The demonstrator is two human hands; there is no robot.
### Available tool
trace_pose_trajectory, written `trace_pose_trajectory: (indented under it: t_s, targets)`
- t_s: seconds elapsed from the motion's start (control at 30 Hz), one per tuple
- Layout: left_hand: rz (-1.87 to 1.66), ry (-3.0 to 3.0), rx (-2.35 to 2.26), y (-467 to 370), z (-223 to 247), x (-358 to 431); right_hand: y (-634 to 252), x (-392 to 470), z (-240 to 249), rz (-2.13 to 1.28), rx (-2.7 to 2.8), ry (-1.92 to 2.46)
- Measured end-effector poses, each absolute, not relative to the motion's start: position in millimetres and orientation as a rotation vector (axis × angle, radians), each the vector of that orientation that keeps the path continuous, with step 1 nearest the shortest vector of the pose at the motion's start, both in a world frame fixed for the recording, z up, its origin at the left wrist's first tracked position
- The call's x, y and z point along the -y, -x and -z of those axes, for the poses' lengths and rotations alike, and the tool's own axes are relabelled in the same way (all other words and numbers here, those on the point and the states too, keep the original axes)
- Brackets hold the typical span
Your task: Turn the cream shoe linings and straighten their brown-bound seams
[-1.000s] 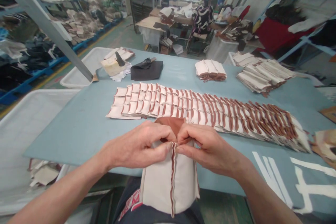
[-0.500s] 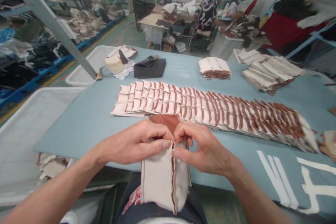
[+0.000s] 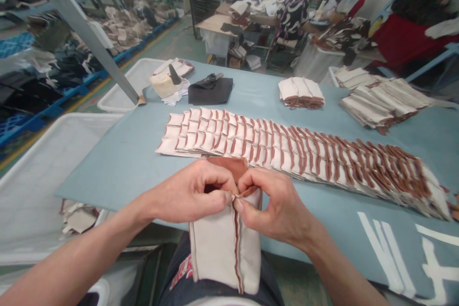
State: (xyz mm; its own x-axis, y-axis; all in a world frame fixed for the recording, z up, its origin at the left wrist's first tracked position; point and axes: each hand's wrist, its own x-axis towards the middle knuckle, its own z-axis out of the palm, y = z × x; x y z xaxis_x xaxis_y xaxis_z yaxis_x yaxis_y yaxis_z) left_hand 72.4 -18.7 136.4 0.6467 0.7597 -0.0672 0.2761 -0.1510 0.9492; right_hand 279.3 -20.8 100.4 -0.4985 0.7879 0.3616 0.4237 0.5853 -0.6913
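Observation:
A sewn piece (image 3: 211, 253), cream on its outer face with brown leather showing inside and along a raised seam, hangs between my hands over my lap at the table's front edge. My left hand (image 3: 195, 191) pinches its top edge just left of the seam. On the other side of that seam, my right hand (image 3: 272, 205) pinches the same edge, thumb and fingertips nearly meeting the left ones. Beyond my hands, a long row of overlapping cream and brown pieces (image 3: 265, 143) lies across the table.
The blue-grey table (image 3: 118, 153) bears a small stack of pieces (image 3: 301, 92), a larger pile (image 3: 387, 100), black material (image 3: 211, 91) and white strips (image 3: 385, 253). White bins (image 3: 43, 162) stand at the left, beside a metal post (image 3: 86, 33). Another person (image 3: 292, 16) sits farther back.
The view has shifted slightly, so the table and its piles appear farther right. Both hands keep pinching the piece at the seam, and its right side looks opened out a little more.

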Motion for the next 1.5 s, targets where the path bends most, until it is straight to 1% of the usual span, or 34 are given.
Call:
trace_pose_trajectory:
  t_s: [0.13,0.37,0.47,0.57,0.77,0.93,1.0,1.17,1.27,1.4,1.5]
  targets:
    - [-0.502,-1.631,-0.791,-70,-127,18,-283,21,-105,-0.779,2.166,0.980]
    - [-0.451,-1.672,-0.702,-62,-122,13,-292,19,-106,-1.137,2.134,0.992]
    - [-0.464,-1.710,-0.734,-64,-117,15,-291,21,-104,-1.178,2.131,0.994]
    - [-0.523,-1.745,-0.810,-70,-112,18,-287,24,-99,-1.113,2.146,0.999]
    - [-0.752,-1.874,-0.959,-81,-116,27,-273,30,-93,-0.759,2.143,1.093]
    - [-0.761,-1.784,-0.999,-76,-119,29,-268,22,-100,-0.417,2.180,0.912]
    - [-0.761,-1.754,-0.988,-72,-119,29,-268,17,-101,-0.341,2.178,0.867]
    - [-0.799,-1.877,-1.017,-67,-118,33,-265,10,-98,-0.378,2.205,0.800]
    - [-0.801,-2.010,-1.074,-65,-119,38,-265,10,-100,-0.458,2.267,0.810]
    - [-0.818,-2.167,-1.103,-65,-117,43,-266,13,-102,-0.627,2.333,0.904]
    - [-0.791,-2.203,-1.130,-62,-115,42,-265,15,-100,-0.688,2.323,0.983]
